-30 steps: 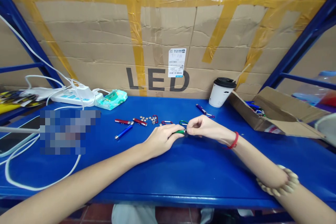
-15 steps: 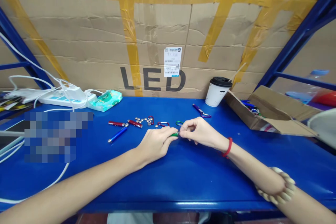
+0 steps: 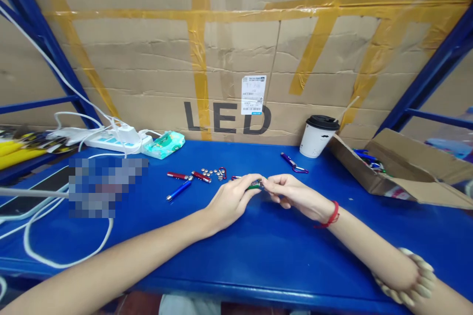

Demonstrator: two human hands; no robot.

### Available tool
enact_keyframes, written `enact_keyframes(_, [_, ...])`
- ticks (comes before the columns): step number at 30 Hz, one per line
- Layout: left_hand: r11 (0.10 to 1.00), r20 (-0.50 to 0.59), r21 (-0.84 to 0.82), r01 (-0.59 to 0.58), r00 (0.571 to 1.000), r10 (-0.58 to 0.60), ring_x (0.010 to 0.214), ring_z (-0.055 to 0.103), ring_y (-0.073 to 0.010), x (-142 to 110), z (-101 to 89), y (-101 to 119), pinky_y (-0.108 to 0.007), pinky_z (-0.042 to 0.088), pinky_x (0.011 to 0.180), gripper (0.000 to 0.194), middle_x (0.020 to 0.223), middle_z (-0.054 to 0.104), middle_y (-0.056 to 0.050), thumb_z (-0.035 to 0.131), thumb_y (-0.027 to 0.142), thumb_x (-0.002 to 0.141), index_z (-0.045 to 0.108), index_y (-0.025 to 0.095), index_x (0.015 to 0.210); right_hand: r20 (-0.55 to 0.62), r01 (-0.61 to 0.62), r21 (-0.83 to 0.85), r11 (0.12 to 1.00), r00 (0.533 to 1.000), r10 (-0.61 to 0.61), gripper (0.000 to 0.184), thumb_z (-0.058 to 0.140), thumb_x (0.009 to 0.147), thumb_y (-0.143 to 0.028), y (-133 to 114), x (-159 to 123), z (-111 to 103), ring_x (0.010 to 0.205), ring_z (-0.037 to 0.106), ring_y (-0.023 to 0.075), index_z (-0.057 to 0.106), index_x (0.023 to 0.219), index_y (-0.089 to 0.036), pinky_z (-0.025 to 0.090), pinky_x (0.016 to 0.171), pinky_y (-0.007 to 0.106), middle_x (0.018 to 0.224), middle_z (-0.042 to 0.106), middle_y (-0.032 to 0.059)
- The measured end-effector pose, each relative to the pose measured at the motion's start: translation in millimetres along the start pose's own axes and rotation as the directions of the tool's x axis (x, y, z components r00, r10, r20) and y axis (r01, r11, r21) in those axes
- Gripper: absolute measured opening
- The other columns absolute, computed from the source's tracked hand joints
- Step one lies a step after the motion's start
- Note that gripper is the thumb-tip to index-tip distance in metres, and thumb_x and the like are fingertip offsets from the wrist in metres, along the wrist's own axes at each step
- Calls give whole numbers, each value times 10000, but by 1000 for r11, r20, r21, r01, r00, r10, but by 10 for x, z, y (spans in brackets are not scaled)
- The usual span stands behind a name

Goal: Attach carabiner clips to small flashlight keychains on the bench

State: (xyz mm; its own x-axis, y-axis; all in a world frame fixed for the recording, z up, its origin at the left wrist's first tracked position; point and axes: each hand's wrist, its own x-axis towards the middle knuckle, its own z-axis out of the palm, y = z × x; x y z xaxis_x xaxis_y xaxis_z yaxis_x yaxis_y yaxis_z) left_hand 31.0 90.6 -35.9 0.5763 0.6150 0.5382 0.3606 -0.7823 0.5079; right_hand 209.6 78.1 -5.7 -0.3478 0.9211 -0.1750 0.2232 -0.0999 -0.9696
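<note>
My left hand (image 3: 231, 199) and my right hand (image 3: 290, 193) meet at the middle of the blue table (image 3: 258, 246), both pinched on a small green flashlight (image 3: 254, 186). The left fingers hold its body, the right fingertips grip its end. Just behind lie a blue flashlight (image 3: 180, 190), two red flashlights (image 3: 188, 175), several small button batteries (image 3: 210, 172) and red carabiner clips (image 3: 222, 173). A purple flashlight with a clip (image 3: 292, 162) lies further right.
A white paper cup with a black lid (image 3: 317, 136) stands at the back right beside an open cardboard box (image 3: 391, 170) of more flashlights. At the back left are a power strip (image 3: 111, 140), a wipes pack (image 3: 165, 143) and white cables (image 3: 55, 251). A large taped cardboard sheet marked LED (image 3: 229, 59) forms the back wall.
Both hands stay together on the green flashlight with small finger shifts. The view has swung slightly, so everything sits a bit right of and lower than half a second ago.
</note>
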Motion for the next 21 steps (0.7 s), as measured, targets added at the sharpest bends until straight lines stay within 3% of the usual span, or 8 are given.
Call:
enact_keyframes(5, [989,0,-43,141,990,-142,1010,572,-162,10,-5,25,-257,432,867,258,1138,600,-27,388,226,904,519,205,1125,-159,140,-178,974,973,-169,459,621,673,-575,48,47,17,383,353,45,492,586,-143,259,369,178,465,427,-44])
enact_keyframes(7, [981,-4,-58,185,983,-186,1000,575,-161,18,-11,30,-255,433,860,255,1128,605,-20,387,237,904,526,212,1116,-242,231,-273,934,923,-298,419,620,687,-557,52,61,28,392,388,60,568,675,-142,304,380,193,493,470,-31])
enact_keyframes(9, [978,-6,-64,199,980,-200,961,585,-157,22,-17,28,-249,441,833,243,1076,622,-11,383,241,906,534,218,1095,-272,354,-392,849,837,-474,380,649,684,-514,51,65,36,443,437,73,635,773,-144,366,415,208,611,555,8])
enact_keyframes(12, [981,-10,-46,189,982,-190,930,583,-152,21,-14,8,-248,441,821,230,1031,626,-6,373,238,911,542,219,1066,-203,501,-551,668,696,-689,305,665,701,-450,57,60,32,554,506,100,693,816,-169,430,479,219,775,611,54])
enact_keyframes(14, [985,-6,-12,172,985,-172,949,569,-157,19,-8,-10,-261,429,849,221,1034,622,-12,375,234,912,546,208,1049,-146,534,-616,579,645,-750,269,642,734,-434,68,60,17,581,522,110,710,810,-186,437,476,218,779,614,57])
enact_keyframes(21, [987,65,144,72,995,-82,899,547,-157,13,-34,-37,-277,428,830,206,996,620,-36,375,214,912,556,177,1003,-61,506,-749,426,589,-806,272,605,767,-451,96,53,-51,576,545,107,710,717,-205,432,477,215,751,613,41])
